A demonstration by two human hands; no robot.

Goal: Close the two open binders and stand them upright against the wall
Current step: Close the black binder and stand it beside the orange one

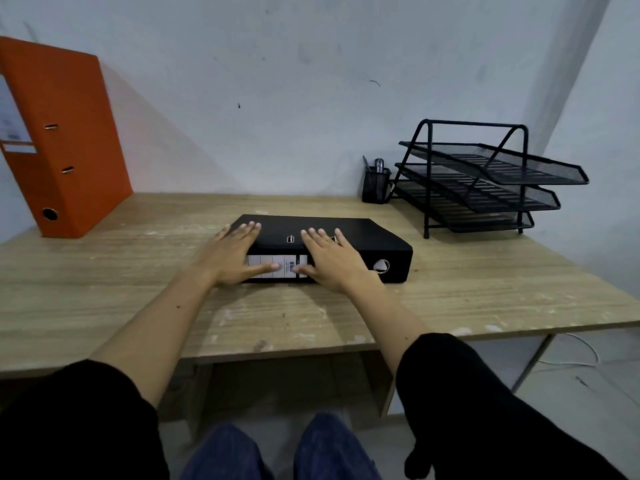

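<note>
With the orange binder (65,140) already upright at upper left, both hands (230,259) (332,259) lie flat and open on the closed black binder (367,237), gripping nothing; next, probably tipping it upright against the wall (277,81).

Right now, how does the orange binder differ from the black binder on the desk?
The orange binder stands upright, tilted against the wall at the desk's far left; the black binder lies flat mid-desk. Nothing touches the orange binder, while the left hand and right hand rest spread on the black binder. Both are closed, with a round finger hole in the spine.
</note>
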